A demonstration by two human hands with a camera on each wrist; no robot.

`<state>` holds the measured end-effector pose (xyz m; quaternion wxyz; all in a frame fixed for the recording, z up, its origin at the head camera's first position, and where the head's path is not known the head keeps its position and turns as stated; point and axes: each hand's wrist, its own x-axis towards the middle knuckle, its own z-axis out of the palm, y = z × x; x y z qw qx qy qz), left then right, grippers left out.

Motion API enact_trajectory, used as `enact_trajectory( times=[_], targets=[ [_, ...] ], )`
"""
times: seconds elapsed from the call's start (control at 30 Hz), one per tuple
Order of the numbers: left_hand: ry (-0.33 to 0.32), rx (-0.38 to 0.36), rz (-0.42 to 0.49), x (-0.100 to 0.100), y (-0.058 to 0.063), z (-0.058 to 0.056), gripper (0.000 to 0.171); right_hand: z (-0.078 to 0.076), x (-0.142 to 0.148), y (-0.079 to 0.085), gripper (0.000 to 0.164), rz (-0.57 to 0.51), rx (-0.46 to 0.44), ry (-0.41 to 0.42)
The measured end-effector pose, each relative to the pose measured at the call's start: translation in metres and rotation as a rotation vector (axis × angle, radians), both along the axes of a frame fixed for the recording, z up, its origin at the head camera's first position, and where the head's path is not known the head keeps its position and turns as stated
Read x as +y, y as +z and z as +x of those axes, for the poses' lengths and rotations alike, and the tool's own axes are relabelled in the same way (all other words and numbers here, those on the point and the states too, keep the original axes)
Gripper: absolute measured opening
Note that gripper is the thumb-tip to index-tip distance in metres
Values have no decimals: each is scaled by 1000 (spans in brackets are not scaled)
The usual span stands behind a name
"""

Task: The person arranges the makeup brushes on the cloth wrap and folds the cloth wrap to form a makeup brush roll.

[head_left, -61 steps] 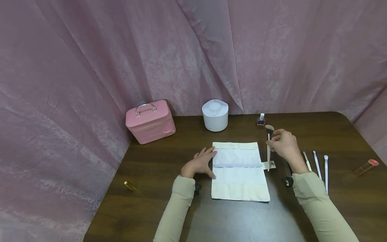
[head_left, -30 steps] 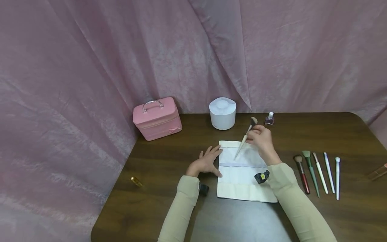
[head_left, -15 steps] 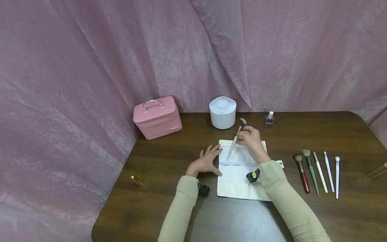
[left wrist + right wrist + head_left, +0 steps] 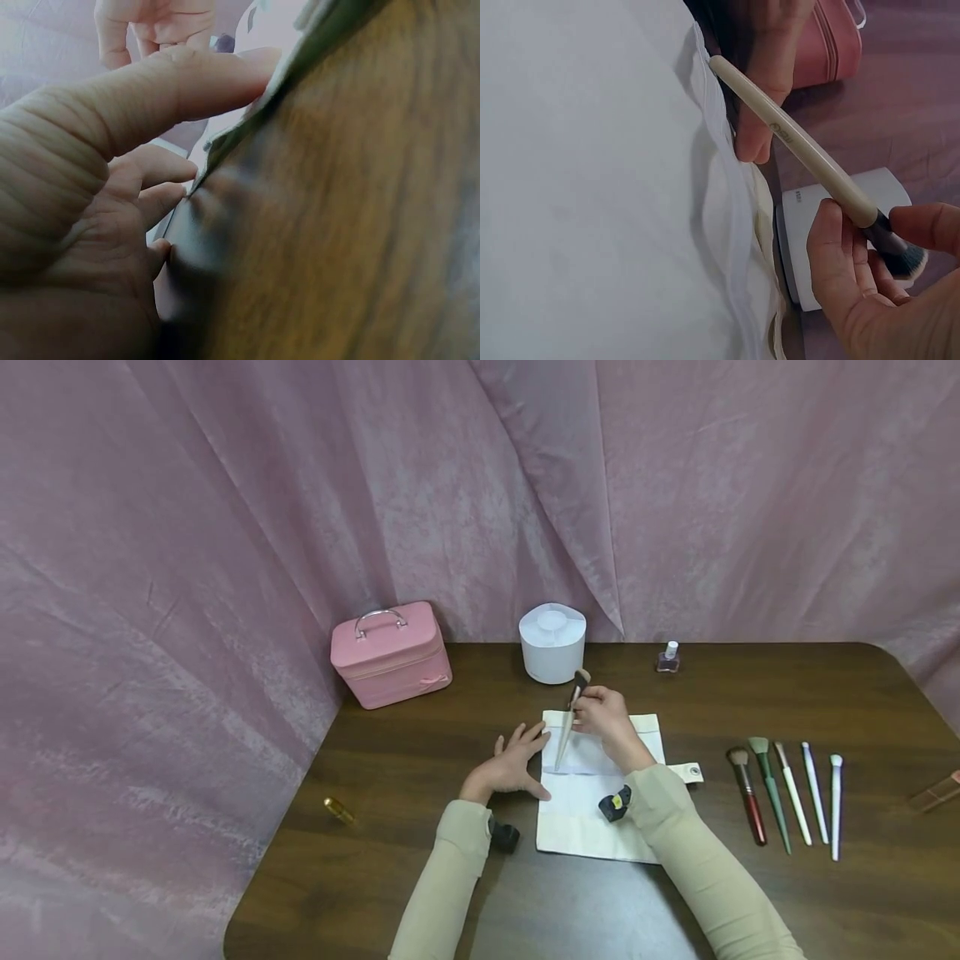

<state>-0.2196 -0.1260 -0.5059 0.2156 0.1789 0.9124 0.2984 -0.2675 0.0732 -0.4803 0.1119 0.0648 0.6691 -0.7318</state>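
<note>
My right hand [image 4: 606, 717] pinches a makeup brush [image 4: 802, 146] near its dark ferrule, thumb against fingers. The bristles point up and away, and the pale handle slants down to the left. Its tip is right at the pocket edge of a white cloth brush roll [image 4: 585, 827], spread flat on the table. Along the roll's left edge rests my left hand [image 4: 508, 768], fingers spread and fairly straight. The left wrist view has the thumb [image 4: 187, 82] and fingertips at the cloth's border. A snap tab [image 4: 686, 772] sticks out from the roll's right side.
Several brushes [image 4: 772, 793] lie side by side at the right, with a lipstick [image 4: 933, 793] beyond them. Toward the back stand a pink case [image 4: 390, 656], a white round container [image 4: 552, 647] and a nail polish bottle [image 4: 668, 658]. A small gold tube [image 4: 339, 811] lies at left.
From the roll's right side, my right hand has carried the brush left over the roll, and its handle tip has come down to the pocket edge. My left hand stays at the left edge.
</note>
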Motion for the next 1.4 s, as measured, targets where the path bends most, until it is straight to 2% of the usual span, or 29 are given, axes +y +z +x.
enact_trajectory(
  times=[0.2,0.43,0.57,0.8,1.17,1.4],
  targets=[
    [-5,-3,6,-1,0,1,105,-2,0,-4,31,-1,-4,-49],
    [-5,-6,12,0,2,1,104,1,1,-5,31,78,-54,87],
    [-8,-3,14,0,2,1,103,4,2,-3,31,104,-60,133],
    [-1,-10,3,2,-2,1,101,7,0,-6,28,105,-79,174],
    [-8,-11,-7,2,-1,1,98,11,-5,-6,20,150,-97,220],
    [-11,-10,-20,2,1,-1,96,13,-7,-7,20,175,-66,260]
  ],
)
